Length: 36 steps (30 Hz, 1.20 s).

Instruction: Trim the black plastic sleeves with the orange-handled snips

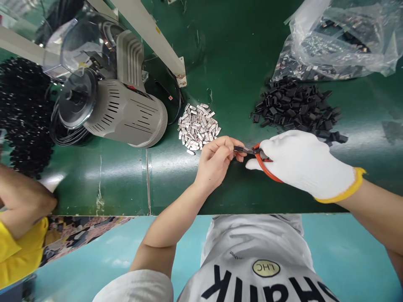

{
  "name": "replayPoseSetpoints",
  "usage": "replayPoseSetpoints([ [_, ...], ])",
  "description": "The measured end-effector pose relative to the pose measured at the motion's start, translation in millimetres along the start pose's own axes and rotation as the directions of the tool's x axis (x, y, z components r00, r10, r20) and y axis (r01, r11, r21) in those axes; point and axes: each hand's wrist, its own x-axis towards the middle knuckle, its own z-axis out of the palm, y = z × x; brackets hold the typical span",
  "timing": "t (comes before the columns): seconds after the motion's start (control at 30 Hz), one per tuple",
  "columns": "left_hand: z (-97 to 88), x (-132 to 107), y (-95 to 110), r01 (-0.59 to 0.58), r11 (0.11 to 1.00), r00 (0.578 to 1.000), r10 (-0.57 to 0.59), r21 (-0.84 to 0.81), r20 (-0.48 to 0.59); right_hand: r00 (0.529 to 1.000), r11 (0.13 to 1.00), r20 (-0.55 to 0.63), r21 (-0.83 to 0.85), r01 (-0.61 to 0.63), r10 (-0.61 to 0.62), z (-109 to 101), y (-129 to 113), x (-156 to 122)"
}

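Note:
My right hand (299,161), in a white glove with a yellow cuff, is closed around pliers (267,167) with orange-red handles. The jaws point left and meet a small black piece (238,149) at the fingertips of my left hand (216,161). Bare and pinched, that hand holds the piece; its far end is hidden by the fingers. Just beyond my left hand lies a pile of small silvery metal parts (199,126). Past my gloved hand, a heap of small black sleeve-like parts (296,105) is spread on the green tabletop (226,63).
A grey motor-like machine (126,111) with a clear cover stands at left, beside a white metal post (157,37). Farther left are a large black heap (23,113) and another person's arm (23,199). Clear plastic bags (340,46) of parts lie at back right.

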Motion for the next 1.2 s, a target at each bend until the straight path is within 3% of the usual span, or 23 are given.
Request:
replayPoseSetpoints([
  [0.3,3.5,-1.3,-0.7,-0.038,0.999,0.999,0.038,-0.003,-0.009,0.999,0.998,0.014,0.047,-0.034,0.033,1.2,5.9,-1.3],
  [0.47,2.2,-1.4,-0.5,-0.044,0.999,0.999,0.044,-0.013,-0.01,0.998,0.994,-0.051,0.101,-0.041,0.046,7.0,3.5,-0.8],
  [0.63,0.8,-1.2,0.9,-0.102,0.995,0.995,0.102,0.017,-0.003,0.982,0.998,-0.176,0.012,-0.068,0.069,-0.2,-2.5,2.0],
  [0.93,2.3,-3.1,2.5,-0.027,0.999,1.0,0.027,0.023,0.015,0.973,1.0,-0.231,0.004,-0.009,0.009,2.5,-2.8,5.4],
  [1.2,1.9,-3.9,1.3,-0.03,0.999,1.0,0.029,0.031,0.004,0.968,0.999,-0.249,-0.033,0.015,-0.023,-0.1,-4.7,7.3],
])
